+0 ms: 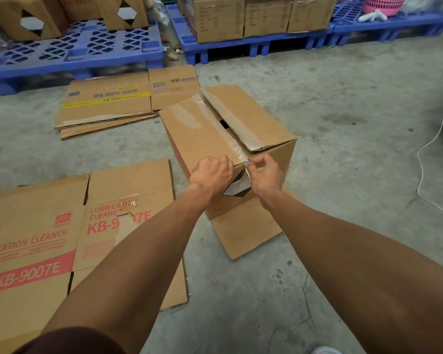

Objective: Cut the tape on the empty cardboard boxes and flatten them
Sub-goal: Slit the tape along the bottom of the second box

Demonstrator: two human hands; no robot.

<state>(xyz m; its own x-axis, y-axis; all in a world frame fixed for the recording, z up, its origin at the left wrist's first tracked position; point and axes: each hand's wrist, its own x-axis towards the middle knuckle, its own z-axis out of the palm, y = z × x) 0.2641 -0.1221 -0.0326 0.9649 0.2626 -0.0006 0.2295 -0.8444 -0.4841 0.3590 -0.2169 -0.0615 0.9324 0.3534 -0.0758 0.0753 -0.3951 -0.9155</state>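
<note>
Head view, near to far, all positions ref. the upright box [228, 139]. L hand [211, 172]: fingers curled over the box's near top edge, gripping the near-left flap corner. R hand [265, 172]: thumb and fingers pinched together on a small metallic blade [247, 163], touching the tape [237, 149] where the seam meets the near edge. Blade detail too small to confirm type. Both hands sit at the box's near top edge, L just left of seam, R just right of it.

Box count: 1 upright, standing on concrete floor [343, 149], top flaps partly parted, clear tape along the seam, one bottom flap splayed toward camera. Flattened cartons: 2 groups. KB-9007E sheets [62, 238] lie near-left of the box; KB-2055 stack [108, 103] lies far-left of it, just beside its far corner. Exact sheet count per stack: cannot tell.

Beyond the box: blue pallets [87, 49], 3 visible, carrying more cartons [243, 16]. Pink basket [384, 5] far right. White cable [430, 159] right of box.
</note>
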